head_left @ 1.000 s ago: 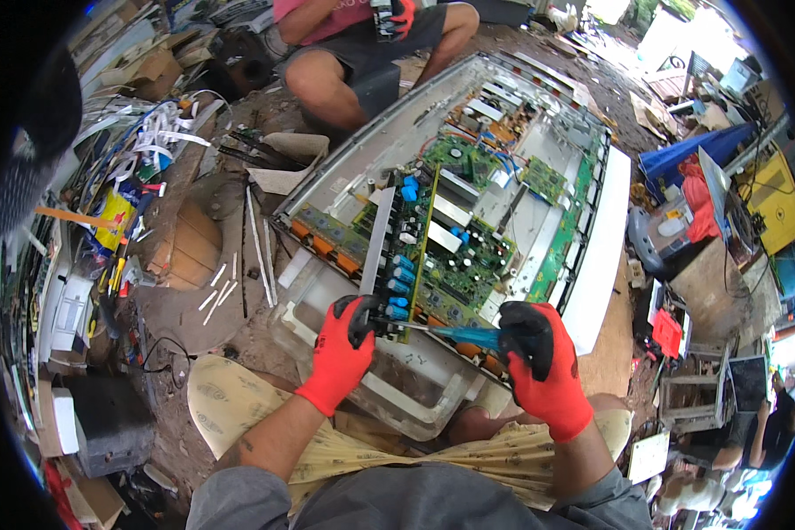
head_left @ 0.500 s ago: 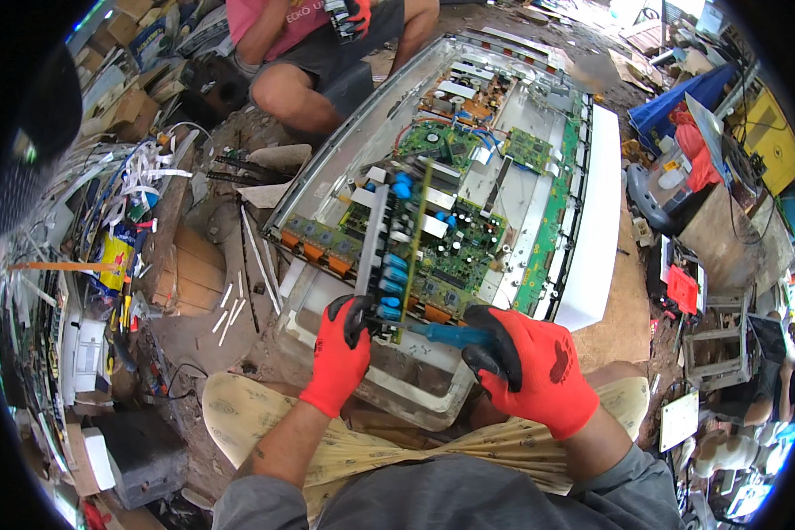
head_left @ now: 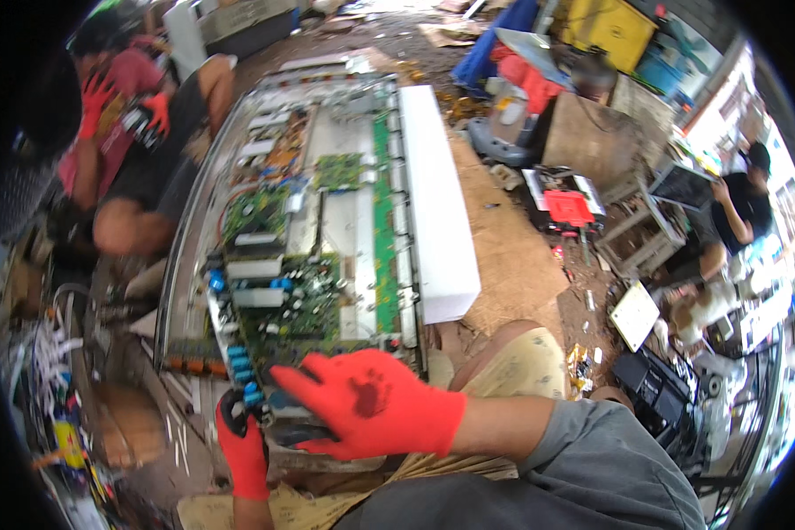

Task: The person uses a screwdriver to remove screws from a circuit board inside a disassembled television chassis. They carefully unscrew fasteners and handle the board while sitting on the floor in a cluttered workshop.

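Note:
My left hand [head_left: 242, 446], in a red and black glove, grips the lower end of a narrow circuit board [head_left: 234, 340] with blue capacitors along it. The board stands tilted over the near left part of an opened flat-screen panel [head_left: 349, 212] with several green boards. My right hand [head_left: 371, 405], gloved the same way, reaches across to the board's lower end, index finger stretched along it. Between its fingers a blue screwdriver [head_left: 283, 401] shows only in part, blurred; its tip is hidden.
A white foam block [head_left: 437, 203] lies along the panel's right side, on brown cardboard [head_left: 508, 256]. Another person with red gloves [head_left: 155, 115] sits at the far left holding a dark object. Right of the cardboard are a red item [head_left: 570, 208] and a wooden stool frame [head_left: 640, 234].
My view has swung right, so the panel sits further left. My right hand has come in close to the board's lower end, covering most of the screwdriver. My left hand keeps its hold.

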Demonstrator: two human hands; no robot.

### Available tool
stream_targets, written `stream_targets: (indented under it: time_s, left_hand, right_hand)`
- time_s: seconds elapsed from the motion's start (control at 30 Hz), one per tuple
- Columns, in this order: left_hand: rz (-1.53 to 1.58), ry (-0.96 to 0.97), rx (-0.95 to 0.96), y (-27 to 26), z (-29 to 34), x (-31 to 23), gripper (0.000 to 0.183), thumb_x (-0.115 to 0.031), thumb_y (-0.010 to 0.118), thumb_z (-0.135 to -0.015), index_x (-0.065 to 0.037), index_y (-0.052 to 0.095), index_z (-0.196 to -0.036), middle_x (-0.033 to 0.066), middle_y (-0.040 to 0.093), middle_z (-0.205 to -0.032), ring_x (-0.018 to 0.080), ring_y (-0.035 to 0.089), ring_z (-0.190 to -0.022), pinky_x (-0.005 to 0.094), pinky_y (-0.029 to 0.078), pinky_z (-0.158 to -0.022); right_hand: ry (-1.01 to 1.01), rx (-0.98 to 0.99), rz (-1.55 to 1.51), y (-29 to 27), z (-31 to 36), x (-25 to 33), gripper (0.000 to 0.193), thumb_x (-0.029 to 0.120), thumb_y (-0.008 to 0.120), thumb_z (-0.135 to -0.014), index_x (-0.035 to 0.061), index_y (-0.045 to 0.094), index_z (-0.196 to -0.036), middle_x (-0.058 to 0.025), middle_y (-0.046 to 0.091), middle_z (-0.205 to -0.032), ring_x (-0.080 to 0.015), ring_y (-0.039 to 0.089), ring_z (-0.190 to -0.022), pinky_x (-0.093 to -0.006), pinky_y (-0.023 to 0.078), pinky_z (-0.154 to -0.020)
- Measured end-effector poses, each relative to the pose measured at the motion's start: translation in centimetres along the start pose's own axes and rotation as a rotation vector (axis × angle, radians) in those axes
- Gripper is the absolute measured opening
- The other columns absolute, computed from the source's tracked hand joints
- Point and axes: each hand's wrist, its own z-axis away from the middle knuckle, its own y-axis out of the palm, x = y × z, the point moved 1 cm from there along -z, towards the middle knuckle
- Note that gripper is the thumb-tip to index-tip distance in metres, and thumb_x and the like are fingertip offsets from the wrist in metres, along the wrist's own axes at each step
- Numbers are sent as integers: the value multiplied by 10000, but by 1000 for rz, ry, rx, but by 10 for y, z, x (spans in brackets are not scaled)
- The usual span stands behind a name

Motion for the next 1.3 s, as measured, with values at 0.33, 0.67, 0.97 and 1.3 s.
stream_targets:
  time_s: [0.33, 0.67, 0.97, 1.3]
  left_hand:
    - [-152, 16, 205, 12, -38, -18, 341, -148, 625, -970, -10, 621, -1282, 92, 675, -1160, 189, 643, -1056, 334, 517, -924]
    - [-285, -3, 286, 26, -49, -39, 361, -147, 651, -943, -8, 624, -1275, 106, 674, -1165, 213, 646, -1063, 345, 517, -929]
    - [-316, 5, 328, 29, -54, -43, 381, -146, 674, -919, -5, 627, -1269, 119, 673, -1169, 235, 649, -1069, 355, 516, -933]
    - [-332, -8, 348, 17, -53, -33, 403, -145, 700, -892, -2, 631, -1263, 132, 672, -1174, 259, 652, -1075, 367, 516, -938]
  right_hand:
    - [-410, -174, -259, 45, -61, 25, 512, 247, 737, -786, 114, 643, -1271, -265, 523, -1380, -416, 584, -1170, -465, 493, -1005]
    - [-537, -196, -389, 34, -67, 28, 380, 340, 667, -944, 58, 632, -1195, -224, 601, -996, -403, 624, -855, -460, 508, -703]
    - [-676, -342, -410, 27, -61, 27, 442, 339, 712, -957, 77, 629, -1304, -273, 593, -1159, -424, 599, -1035, -495, 506, -842]
    - [-451, -249, -336, 41, -51, 12, 434, 300, 708, -952, 85, 634, -1321, -246, 600, -1182, -416, 596, -1043, -489, 517, -868]
